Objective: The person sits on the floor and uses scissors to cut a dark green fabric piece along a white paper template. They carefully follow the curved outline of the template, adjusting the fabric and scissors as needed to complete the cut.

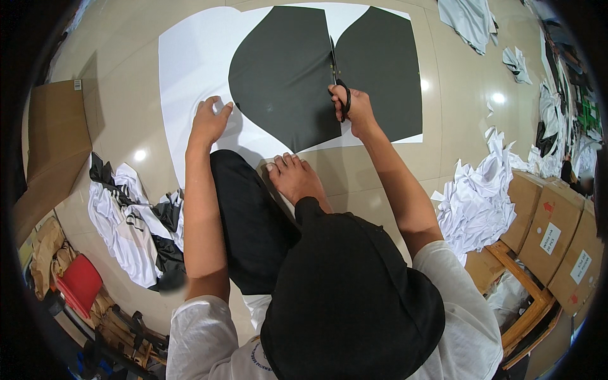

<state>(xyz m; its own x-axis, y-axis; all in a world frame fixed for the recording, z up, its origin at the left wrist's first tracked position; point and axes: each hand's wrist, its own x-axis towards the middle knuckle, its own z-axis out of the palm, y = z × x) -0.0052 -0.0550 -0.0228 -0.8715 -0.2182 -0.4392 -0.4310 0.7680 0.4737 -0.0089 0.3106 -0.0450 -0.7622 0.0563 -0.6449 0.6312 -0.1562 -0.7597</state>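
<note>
A white sheet [190, 60] printed with dark grey panels lies flat on the floor in front of me. Black-handled scissors [335, 68] are in my right hand [357, 113], its fingers in the loops. The blades point away from me, along the line between the large left grey panel [285, 69] and the right grey panel [383, 76]. My left hand [210, 120] rests on the white part of the sheet, fingers apart, with the thumb close to the left panel's curved edge. My bare foot [297, 177] is at the sheet's near edge.
Crumpled white scraps [478, 196] are heaped on the right, near cardboard boxes [551, 221] and a wooden frame [525, 291]. White and black fabric [136, 221] lies at left, with a large cardboard box [57, 126] and a red seat [79, 285] beyond. Pale cloth [468, 22] lies far right.
</note>
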